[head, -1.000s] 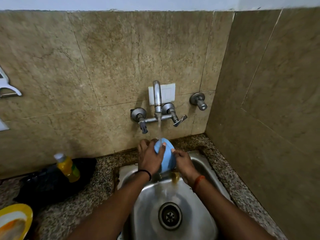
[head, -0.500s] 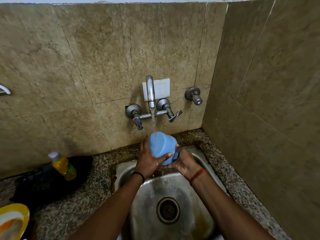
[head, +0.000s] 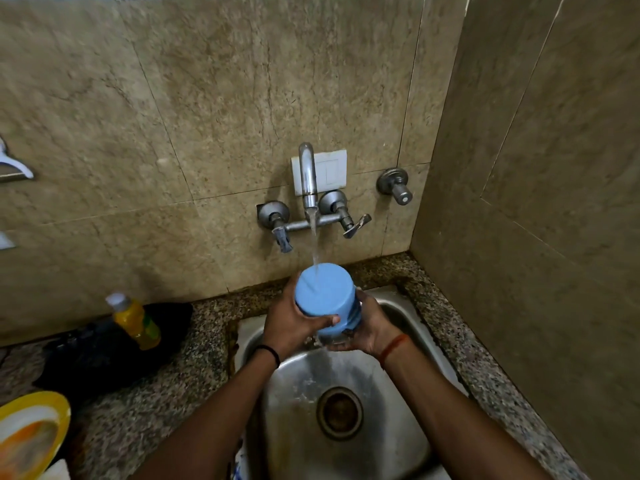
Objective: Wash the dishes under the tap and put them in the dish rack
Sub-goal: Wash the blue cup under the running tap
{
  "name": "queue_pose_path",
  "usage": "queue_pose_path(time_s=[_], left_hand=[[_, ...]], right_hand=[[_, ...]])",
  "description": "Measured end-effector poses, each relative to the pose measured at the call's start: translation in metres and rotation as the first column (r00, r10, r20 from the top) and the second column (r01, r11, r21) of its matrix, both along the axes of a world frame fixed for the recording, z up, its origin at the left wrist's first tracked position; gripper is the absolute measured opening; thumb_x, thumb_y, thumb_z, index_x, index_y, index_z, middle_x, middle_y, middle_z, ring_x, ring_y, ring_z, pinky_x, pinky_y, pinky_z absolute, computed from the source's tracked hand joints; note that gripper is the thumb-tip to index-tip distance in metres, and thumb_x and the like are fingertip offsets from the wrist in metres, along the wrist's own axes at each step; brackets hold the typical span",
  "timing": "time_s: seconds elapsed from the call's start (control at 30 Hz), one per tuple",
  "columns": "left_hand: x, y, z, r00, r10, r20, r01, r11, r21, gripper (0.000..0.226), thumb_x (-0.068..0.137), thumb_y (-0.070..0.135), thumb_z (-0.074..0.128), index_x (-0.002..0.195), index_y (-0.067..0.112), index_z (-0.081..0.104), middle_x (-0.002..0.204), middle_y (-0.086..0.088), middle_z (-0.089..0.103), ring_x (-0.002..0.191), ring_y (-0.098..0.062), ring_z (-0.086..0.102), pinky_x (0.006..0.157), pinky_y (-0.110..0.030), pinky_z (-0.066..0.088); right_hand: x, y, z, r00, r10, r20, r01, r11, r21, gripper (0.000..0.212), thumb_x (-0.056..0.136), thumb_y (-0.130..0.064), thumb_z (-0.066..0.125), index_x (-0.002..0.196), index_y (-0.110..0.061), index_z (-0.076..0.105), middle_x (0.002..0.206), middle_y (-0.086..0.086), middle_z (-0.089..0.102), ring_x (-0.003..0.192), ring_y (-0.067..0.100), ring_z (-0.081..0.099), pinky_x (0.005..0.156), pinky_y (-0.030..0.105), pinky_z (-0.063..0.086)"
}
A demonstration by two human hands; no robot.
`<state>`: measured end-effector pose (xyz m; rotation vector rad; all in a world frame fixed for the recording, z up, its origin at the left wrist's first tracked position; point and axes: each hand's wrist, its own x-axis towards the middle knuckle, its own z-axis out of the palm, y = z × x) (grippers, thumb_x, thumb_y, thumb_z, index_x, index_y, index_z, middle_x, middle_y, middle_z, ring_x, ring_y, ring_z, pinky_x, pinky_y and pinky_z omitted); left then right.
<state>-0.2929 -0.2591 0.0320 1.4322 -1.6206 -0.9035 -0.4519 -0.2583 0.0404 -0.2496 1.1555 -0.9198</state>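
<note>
Blue cup [head: 325, 299], upside down under the running tap [head: 309, 181], gripped by left hand [head: 291, 323] and right hand [head: 367, 327] above the sink's [head: 408, 441] back edge.

Both forearms are bare, with no sleeves in view. The left wrist wears a thin black band [head: 269, 353], a plain dark loop sitting snug just behind the left hand [head: 291, 323]. The right wrist wears a thin orange-red thread [head: 393, 346], wrapped close just behind the right hand [head: 369, 327]. No rings or watch show on either hand.
</note>
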Motion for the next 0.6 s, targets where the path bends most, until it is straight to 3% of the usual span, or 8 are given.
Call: queue_pose_path(time_s=[0.13, 0.23, 0.3, 0.37, 0.47, 0.6], left_hand=[[0.005, -0.003, 0.015, 0.984, -0.027, 0.178, 0.043, 0.995, -0.089, 0.105, 0.039, 0.067, 0.084, 0.131, 0.037, 0.042, 0.125, 0.014, 0.058, 0.113, -0.009, 0.055, 0.090, -0.033, 0.053], [0.005, -0.001, 0.022, 0.968, -0.037, 0.249, 0.069, 0.990, -0.121, 0.100, 0.042, 0.064, 0.082, 0.129, 0.038, 0.042, 0.124, 0.014, 0.057, 0.111, -0.009, 0.056, 0.088, -0.033, 0.053], [0.003, -0.002, 0.025, 0.955, -0.043, 0.294, 0.083, 0.989, -0.123, 0.101, 0.042, 0.060, 0.081, 0.131, 0.034, 0.039, 0.125, 0.008, 0.056, 0.111, -0.013, 0.056, 0.088, -0.034, 0.053], [0.005, -0.003, 0.029, 0.934, -0.047, 0.354, 0.099, 0.986, -0.131, 0.105, 0.043, 0.058, 0.080, 0.134, 0.030, 0.037, 0.127, 0.003, 0.055, 0.111, -0.017, 0.056, 0.087, -0.033, 0.051], [0.008, -0.006, 0.033, 0.916, -0.058, 0.397, 0.116, 0.986, -0.123, 0.107, 0.046, 0.053, 0.085, 0.137, 0.025, 0.036, 0.129, 0.001, 0.054, 0.114, -0.019, 0.054, 0.091, -0.035, 0.051], [0.005, -0.007, 0.038, 0.882, -0.059, 0.467, 0.144, 0.979, -0.147, 0.107, 0.048, 0.054, 0.084, 0.138, 0.022, 0.035, 0.133, 0.000, 0.051, 0.120, -0.018, 0.049, 0.097, -0.031, 0.044]], right_hand=[[0.006, -0.003, -0.001, 0.999, -0.035, -0.025, 0.033, 0.996, -0.078, 0.048, 0.091, -0.061, 0.045, 0.099, -0.018, 0.063, 0.113, 0.013, 0.065, 0.091, 0.031, 0.063, 0.093, 0.052, 0.050], [0.013, -0.002, 0.000, 0.991, -0.002, -0.135, -0.021, 0.986, -0.168, 0.049, 0.084, -0.054, 0.064, 0.116, -0.017, 0.059, 0.112, 0.011, 0.066, 0.102, 0.031, 0.064, 0.090, 0.053, 0.054], [0.015, -0.001, -0.001, 0.966, -0.007, -0.258, -0.051, 0.975, -0.215, 0.060, 0.077, -0.037, 0.077, 0.128, -0.015, 0.054, 0.119, 0.010, 0.066, 0.104, 0.028, 0.065, 0.080, 0.045, 0.059], [0.016, 0.000, 0.001, 0.960, -0.006, -0.278, -0.064, 0.968, -0.243, 0.061, 0.072, -0.029, 0.083, 0.125, -0.013, 0.056, 0.111, 0.008, 0.069, 0.096, 0.023, 0.068, 0.065, 0.033, 0.061], [0.017, -0.001, 0.003, 0.951, 0.013, -0.308, -0.094, 0.964, -0.249, 0.049, 0.073, -0.041, 0.080, 0.113, -0.021, 0.059, 0.097, -0.002, 0.069, 0.084, 0.014, 0.066, 0.049, 0.019, 0.053], [0.023, -0.007, 0.004, 0.949, -0.031, -0.313, -0.025, 0.984, -0.175, 0.061, 0.075, -0.065, 0.066, 0.115, -0.019, 0.058, 0.109, 0.008, 0.069, 0.092, 0.025, 0.067, 0.064, 0.029, 0.056]])
